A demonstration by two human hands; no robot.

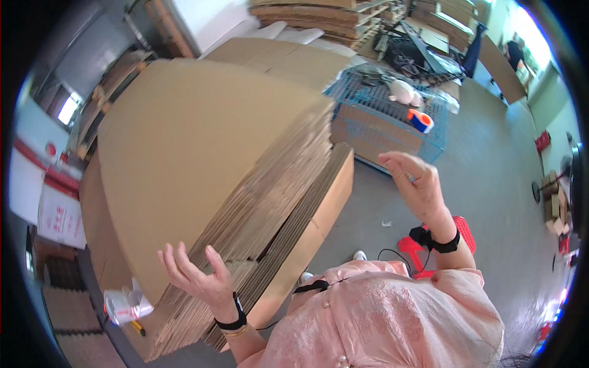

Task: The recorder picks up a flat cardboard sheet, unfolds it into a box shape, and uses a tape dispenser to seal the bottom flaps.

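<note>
A tall stack of flat brown cardboard sheets (208,141) lies in front of me, its layered edges facing my body. Several more flattened cardboard pieces (332,199) stand on edge along the near side of the stack. My left hand (199,279) hovers over the stack's near left edge, fingers spread, holding nothing; whether it touches the cardboard I cannot tell. Raised to the right of the stack, my right hand (416,184) has lightly bent fingers with the thumb apart, and nothing is in it. Both wrists wear black bands.
A blue wire cage (438,138) stands beyond my right hand, bearing an orange and blue tape roll (420,121) and a white bundle (405,92). A red plastic stool (464,233) is on the floor below my right forearm. Wooden pallets (372,24) with cardboard stand behind.
</note>
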